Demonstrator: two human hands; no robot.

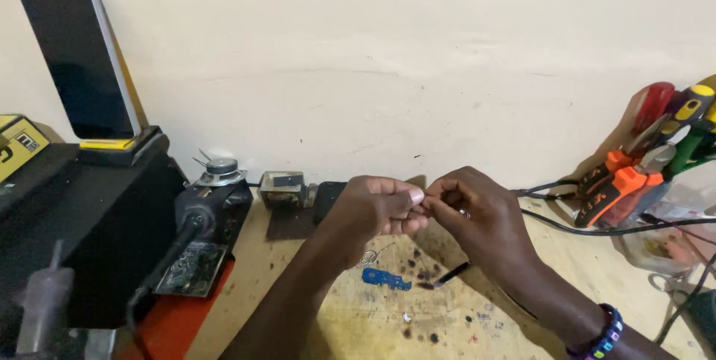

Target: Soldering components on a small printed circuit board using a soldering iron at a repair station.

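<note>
Wooden bench (358, 323): left hand (377, 207) and right hand (477, 211) pinch together over blue part (386, 279); pinched item too small to identify.

Thin wire (379, 250): fine, pale metal strand; its upper end goes up into the pinch between the two hands, too small to see clearly there; it hangs down and left, above the counter.
Wire loop (368, 258): small silvery coil at the strand's lower end, just over the counter, near the blue piece.
Left hand (377, 207): fingers bunched, tips meeting the right hand's.
Right hand (473, 207): fingers curled, pinching at the same spot, mid-scene.
</note>
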